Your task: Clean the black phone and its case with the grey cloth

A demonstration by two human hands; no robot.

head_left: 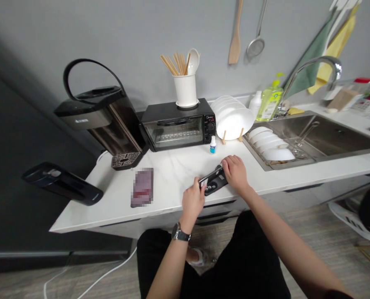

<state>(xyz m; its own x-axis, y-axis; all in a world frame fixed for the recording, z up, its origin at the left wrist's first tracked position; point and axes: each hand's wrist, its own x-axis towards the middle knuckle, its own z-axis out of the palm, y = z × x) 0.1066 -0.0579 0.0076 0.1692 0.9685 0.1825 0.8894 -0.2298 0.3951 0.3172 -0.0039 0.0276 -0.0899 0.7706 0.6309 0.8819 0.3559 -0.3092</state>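
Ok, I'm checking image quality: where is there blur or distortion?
Head view: black dispenser and dark flask lean outward, likely lens distortion; head view: red-lidded jar looks soft; head view: purple item is pixelated; head view: held black item looks clearer.

Left hand [193,200] and right hand [235,172] hold opposite ends of a black device [216,185], counter [172,178] front — white-blue bottle [213,146] beyond, near toaster oven [176,132] — sink [347,135] off right.

wall [135,37]: plain grey | countertop [172,166]: white, grey-veined | floor [312,226]: greyish wood-grain
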